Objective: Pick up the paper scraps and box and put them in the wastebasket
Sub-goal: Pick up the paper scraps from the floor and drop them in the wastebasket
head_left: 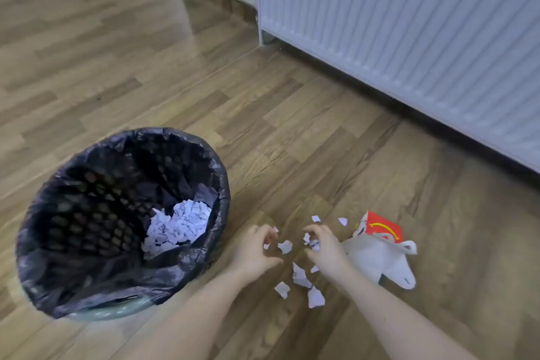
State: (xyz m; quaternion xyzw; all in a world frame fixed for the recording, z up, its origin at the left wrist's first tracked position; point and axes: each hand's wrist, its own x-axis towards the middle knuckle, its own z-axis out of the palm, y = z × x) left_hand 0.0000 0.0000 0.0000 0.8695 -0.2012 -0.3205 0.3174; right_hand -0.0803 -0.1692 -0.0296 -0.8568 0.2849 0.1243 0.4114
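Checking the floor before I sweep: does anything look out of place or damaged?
Torn paper scraps lie strewn on the wood floor beside the wastebasket, and the red-and-white box lies flattened, torn open.

Floor (292,126): brown wood-grain planks, mixed light and dark tones. Bin (102,314): pale green, grid of holes showing through black glossy bag (163,269). Paper (178,225) inside: white with dark scribbly marks. Scraps (301,275) on floor: plain white. Box (380,245): red with yellow arrow, white inside. Radiator (409,23): white, ribbed vertical lines.
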